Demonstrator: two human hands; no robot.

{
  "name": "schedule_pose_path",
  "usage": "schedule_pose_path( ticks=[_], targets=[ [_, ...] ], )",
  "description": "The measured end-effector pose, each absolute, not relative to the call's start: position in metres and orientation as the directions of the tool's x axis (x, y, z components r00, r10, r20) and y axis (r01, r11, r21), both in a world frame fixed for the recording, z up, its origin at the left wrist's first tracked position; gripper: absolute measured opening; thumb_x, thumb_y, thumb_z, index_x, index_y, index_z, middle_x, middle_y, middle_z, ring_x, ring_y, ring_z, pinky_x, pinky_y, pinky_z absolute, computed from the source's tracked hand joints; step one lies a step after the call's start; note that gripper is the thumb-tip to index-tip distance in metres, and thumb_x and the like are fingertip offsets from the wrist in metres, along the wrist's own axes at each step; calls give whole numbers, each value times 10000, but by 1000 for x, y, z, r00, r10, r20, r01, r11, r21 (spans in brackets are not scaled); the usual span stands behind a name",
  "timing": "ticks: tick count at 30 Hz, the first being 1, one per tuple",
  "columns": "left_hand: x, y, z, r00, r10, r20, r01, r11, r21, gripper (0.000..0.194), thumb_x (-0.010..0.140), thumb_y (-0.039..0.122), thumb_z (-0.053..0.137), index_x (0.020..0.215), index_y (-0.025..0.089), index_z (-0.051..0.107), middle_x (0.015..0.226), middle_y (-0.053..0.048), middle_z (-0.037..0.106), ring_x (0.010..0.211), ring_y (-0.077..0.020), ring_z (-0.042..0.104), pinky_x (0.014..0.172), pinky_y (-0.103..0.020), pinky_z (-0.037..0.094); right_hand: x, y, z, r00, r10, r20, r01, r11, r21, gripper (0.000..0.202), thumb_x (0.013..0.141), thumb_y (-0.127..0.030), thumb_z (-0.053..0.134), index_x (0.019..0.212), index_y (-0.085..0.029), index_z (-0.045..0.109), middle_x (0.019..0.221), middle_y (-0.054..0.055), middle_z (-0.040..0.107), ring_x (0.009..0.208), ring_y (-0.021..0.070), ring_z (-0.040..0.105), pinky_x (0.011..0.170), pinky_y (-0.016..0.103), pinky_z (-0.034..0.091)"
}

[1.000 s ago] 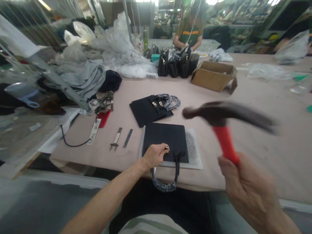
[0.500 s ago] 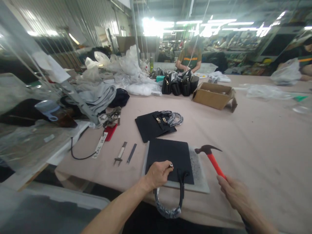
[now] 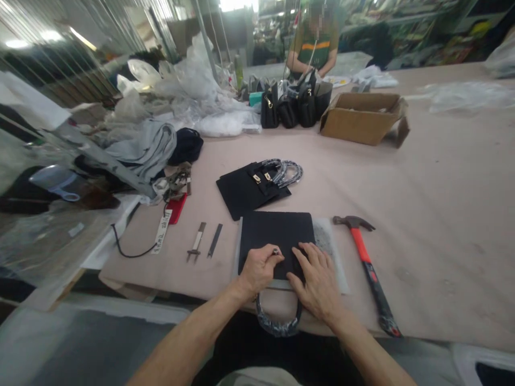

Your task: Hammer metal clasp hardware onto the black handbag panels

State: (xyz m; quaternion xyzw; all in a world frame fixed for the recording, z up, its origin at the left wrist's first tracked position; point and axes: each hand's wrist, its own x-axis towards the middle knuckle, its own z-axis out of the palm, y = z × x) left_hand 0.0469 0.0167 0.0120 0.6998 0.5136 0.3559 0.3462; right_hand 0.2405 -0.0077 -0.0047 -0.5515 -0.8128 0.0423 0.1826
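Note:
A black panel lies on a pale slab at the table's front edge. My left hand pinches a small metal punch, held upright over the panel. Flat on the panel's right part rests my right hand, its fingers spread and holding nothing. A wrapped handle hangs from the panel over the edge; its upper end is hidden by my right hand. The hammer, with a red and black grip, lies right of the slab.
Black panels with wrapped handles lie behind. A divider-like tool and a metal strip are on the left. Farther back are black bags, a cardboard box, plastic wrap and a person.
My right hand has let go of the hammer, now on the table, and moved left onto the panel. My left hand still holds the punch. The view has tilted down.

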Motion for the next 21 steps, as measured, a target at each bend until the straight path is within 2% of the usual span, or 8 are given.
schedule_pose_path(
  ticks=[5, 6, 7, 10, 12, 15, 17, 21],
  targets=[
    [44, 3, 30, 420, 843, 335, 354, -493, 795, 195, 964, 246, 481, 910, 203, 663, 889, -66, 776, 810, -165, 742, 802, -272, 601, 247, -8, -2, -330, 920, 211, 867, 384, -317, 546, 933, -409, 561, 1423, -171, 522, 1492, 158, 507, 1426, 366, 380, 1179, 568, 277],
    [40, 5, 36, 385, 845, 371, 346, -505, 790, 197, 973, 257, 472, 933, 207, 659, 919, -70, 781, 838, -167, 747, 824, -280, 605, 248, -8, -2, -332, 921, 205, 866, 384, -321, 542, 934, -406, 557, 1422, -172, 521, 1495, 157, 505, 1430, 364, 377, 1182, 567, 271],
    [33, 11, 42, 282, 879, 384, 372, -469, 801, 199, 983, 267, 462, 952, 209, 650, 937, -70, 782, 856, -167, 749, 833, -286, 607, 247, -8, -1, -332, 922, 198, 866, 381, -323, 540, 935, -407, 557, 1421, -174, 521, 1498, 155, 502, 1433, 364, 373, 1185, 568, 265],
    [3, 42, 52, -237, 937, 256, 519, -101, 849, 199, 1003, 284, 441, 987, 198, 620, 871, -47, 761, 804, -165, 740, 785, -289, 602, 246, -9, 1, -331, 926, 180, 871, 373, -319, 544, 929, -420, 566, 1414, -179, 520, 1500, 152, 499, 1435, 367, 370, 1189, 576, 257],
    [-20, 64, 47, -332, 926, 180, 649, 86, 756, 177, 970, 287, 498, 994, 184, 640, 837, -51, 752, 777, -188, 734, 766, -298, 584, 246, -9, 1, -333, 925, 181, 872, 375, -316, 546, 927, -427, 564, 1411, -177, 521, 1496, 155, 500, 1433, 366, 373, 1190, 576, 260],
    [-44, 75, 30, -248, 965, 83, 859, 179, 479, 175, 926, 266, 574, 1025, 171, 682, 934, -111, 770, 865, -255, 734, 805, -344, 555, 248, -9, 0, -340, 922, 187, 869, 384, -313, 551, 927, -430, 554, 1412, -172, 523, 1493, 159, 498, 1434, 363, 375, 1191, 576, 267],
    [-47, 69, 20, -191, 979, 67, 911, 152, 383, 194, 936, 244, 567, 1070, 165, 685, 1036, -145, 762, 922, -277, 723, 829, -365, 540, 249, -9, -1, -350, 916, 197, 863, 397, -312, 548, 929, -439, 548, 1410, -178, 526, 1485, 158, 503, 1429, 363, 384, 1185, 580, 284],
    [-30, 41, 12, -118, 989, 91, 877, 61, 476, 171, 980, 251, 527, 1009, 177, 678, 1045, -135, 735, 956, -271, 698, 859, -372, 530, 249, -4, -2, -285, 907, 310, 874, 379, -305, 582, 932, -502, 533, 1401, -156, 514, 1497, 206, 457, 1427, 406, 379, 1136, 608, 364]
  ],
)
